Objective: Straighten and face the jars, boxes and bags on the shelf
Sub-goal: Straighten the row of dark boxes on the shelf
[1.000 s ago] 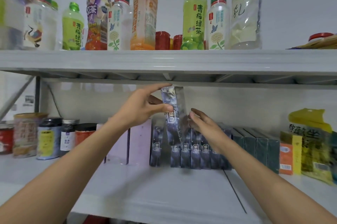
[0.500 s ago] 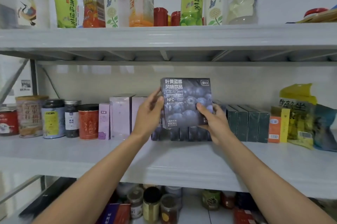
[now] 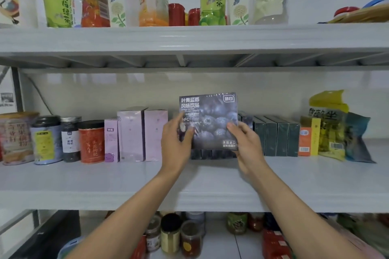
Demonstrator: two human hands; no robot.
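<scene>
One blueberry box [image 3: 212, 124] is turned label-out, gripped at its sides by the fingers of the left hand [image 3: 175, 145] and right hand [image 3: 247, 145], just above the middle shelf [image 3: 105, 178], while the dark boxes [image 3: 275, 135] right of them look still edge-on.

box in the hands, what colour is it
Dark blue-purple box with a blueberry print; head view.

Blueberry box [image 3: 212, 120], front face outward, between left hand [image 3: 175, 143] and right hand [image 3: 245, 143].
</scene>
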